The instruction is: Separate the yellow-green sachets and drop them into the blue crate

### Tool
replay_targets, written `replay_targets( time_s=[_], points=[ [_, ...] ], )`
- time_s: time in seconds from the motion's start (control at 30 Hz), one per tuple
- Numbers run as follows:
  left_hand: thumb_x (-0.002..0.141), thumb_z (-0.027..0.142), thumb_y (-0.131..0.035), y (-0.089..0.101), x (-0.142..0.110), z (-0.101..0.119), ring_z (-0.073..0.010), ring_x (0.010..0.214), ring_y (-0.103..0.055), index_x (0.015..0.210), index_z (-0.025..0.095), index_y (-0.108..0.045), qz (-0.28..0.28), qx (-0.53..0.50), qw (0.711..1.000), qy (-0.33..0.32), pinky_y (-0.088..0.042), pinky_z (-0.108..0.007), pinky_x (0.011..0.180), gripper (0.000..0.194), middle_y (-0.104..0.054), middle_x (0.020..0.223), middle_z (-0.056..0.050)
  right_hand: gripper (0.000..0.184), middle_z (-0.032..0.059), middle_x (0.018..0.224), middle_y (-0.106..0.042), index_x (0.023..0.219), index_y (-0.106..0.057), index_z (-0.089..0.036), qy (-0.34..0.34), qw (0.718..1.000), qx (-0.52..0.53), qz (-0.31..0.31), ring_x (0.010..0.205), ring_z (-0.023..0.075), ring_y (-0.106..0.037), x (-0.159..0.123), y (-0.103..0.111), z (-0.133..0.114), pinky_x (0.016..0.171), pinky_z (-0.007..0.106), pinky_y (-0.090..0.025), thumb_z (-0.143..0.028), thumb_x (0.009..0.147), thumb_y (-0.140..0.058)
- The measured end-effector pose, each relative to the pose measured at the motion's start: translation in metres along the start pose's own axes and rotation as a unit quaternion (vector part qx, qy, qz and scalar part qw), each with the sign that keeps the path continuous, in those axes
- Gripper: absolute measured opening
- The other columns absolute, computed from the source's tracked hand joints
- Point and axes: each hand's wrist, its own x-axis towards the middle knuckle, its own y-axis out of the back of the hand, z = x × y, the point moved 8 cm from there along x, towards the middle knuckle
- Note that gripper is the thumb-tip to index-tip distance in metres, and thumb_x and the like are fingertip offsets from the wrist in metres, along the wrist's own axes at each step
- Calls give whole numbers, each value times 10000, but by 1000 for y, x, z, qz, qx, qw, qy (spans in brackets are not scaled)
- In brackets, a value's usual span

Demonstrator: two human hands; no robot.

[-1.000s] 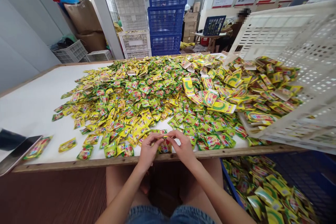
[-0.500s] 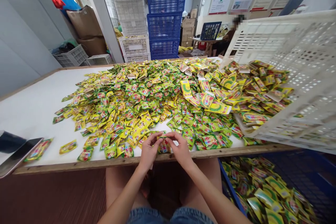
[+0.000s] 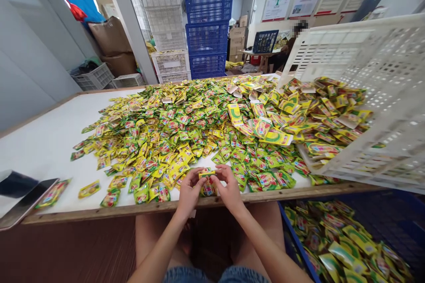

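Between my two hands, at the table's near edge, is a small yellow printed box point(image 3: 209, 188). My left hand point(image 3: 191, 188) grips its left side, with the thumb on the upper front. My right hand point(image 3: 229, 186) grips the right side, its thumb also near the top. The box stands roughly upright, its yellow upper end showing between the fingers. Just beyond my hands spreads a large heap of small green and yellow sachets point(image 3: 179, 137). Several flattened or open yellow boxes point(image 3: 277, 136) lie on the heap to the right.
A tilted white crate point(image 3: 375, 97) spills boxes at the right. Below it, a blue crate point(image 3: 295, 245) holds more boxes. A phone-like dark slab point(image 3: 31, 201) and a dark block lie at left. Stacked blue crates point(image 3: 209, 2) stand behind; a person point(image 3: 285, 48) sits farther back.
The box's yellow top end now shows more clearly between my fingers, and my thumbs have shifted slightly on it. The whole view has tilted a little.
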Motion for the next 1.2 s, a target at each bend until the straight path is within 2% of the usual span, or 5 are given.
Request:
replay_targets(
  time_s=[0.37, 0.57, 0.77, 1.03, 1.2],
  points=[
    [798, 268, -574, -2, -3, 6, -176, 956, -592, 1064, 156, -520, -5, 51, 999, -14, -463, -308, 859, 293, -611, 1031, -90, 175, 39, 716, -615, 722, -606, -157, 12, 984, -175, -3, 667, 153, -544, 18, 17, -22, 641, 266, -418, -317, 778, -562],
    [811, 263, -560, -2, -7, 8, -172, 954, -586, 1102, 179, -516, 6, 87, 996, -31, -458, -307, 861, 306, -605, 1050, -78, 232, 31, 624, -597, 618, -588, -154, -68, 978, -196, 27, 559, 140, -490, 19, 17, -19, 529, 244, -352, -356, 732, -584],
    [804, 273, -566, -2, -9, 8, -162, 870, -585, 1086, 187, -581, 16, 143, 988, -52, -464, -290, 809, 295, -611, 1016, -71, 265, 4, 571, -542, 604, -535, -149, -79, 983, -166, -3, 509, 112, -432, 17, 14, -14, 506, 235, -330, -368, 749, -566],
    [808, 273, -561, -3, -7, 16, -175, 910, -572, 988, 202, -652, 0, 142, 988, -63, -457, -277, 789, 214, -624, 991, -64, 126, 46, 820, -576, 824, -587, -176, 66, 987, -134, -59, 778, 158, -526, 11, 11, -34, 682, 260, -402, -278, 831, -514],
    [799, 281, -568, -3, -6, 15, -174, 879, -574, 978, 195, -658, 3, 132, 990, -48, -456, -276, 770, 218, -630, 982, -66, 131, 59, 879, -585, 835, -585, -185, 91, 984, -136, -65, 870, 181, -537, 7, 12, -32, 759, 289, -414, -283, 847, -498]
  ],
)
